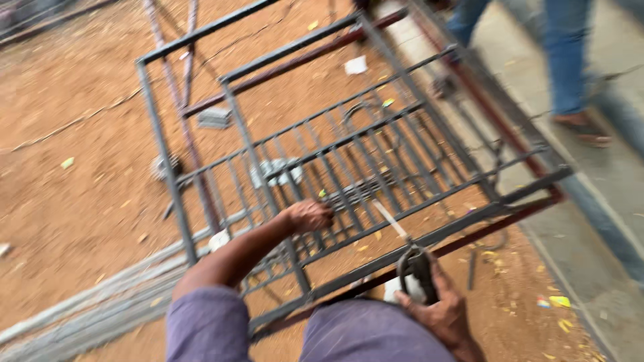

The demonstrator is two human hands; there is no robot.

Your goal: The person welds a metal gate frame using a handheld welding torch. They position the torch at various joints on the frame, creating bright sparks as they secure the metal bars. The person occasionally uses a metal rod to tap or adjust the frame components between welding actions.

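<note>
Steel gate frame [349, 154] lies flat on red dirt [80, 201] (heavy, rigid, best gripped by its bars). Left hand [308, 216] clasps a bar; right hand [436, 308] clenches a welding holder [416, 268].

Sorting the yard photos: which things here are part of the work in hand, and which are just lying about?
In hand:
- metal grille frame, left hand on its bars
- dark tool, gripped by right hand

Lying about:
- grey block
- white scrap
- steel bars

Left arm stretched forward, purple sleeve pushed up, left hand [310, 216] curled with knuckles up; right hand [439, 305] drawn close to body, fingers [429, 310] closed in a grip
</note>
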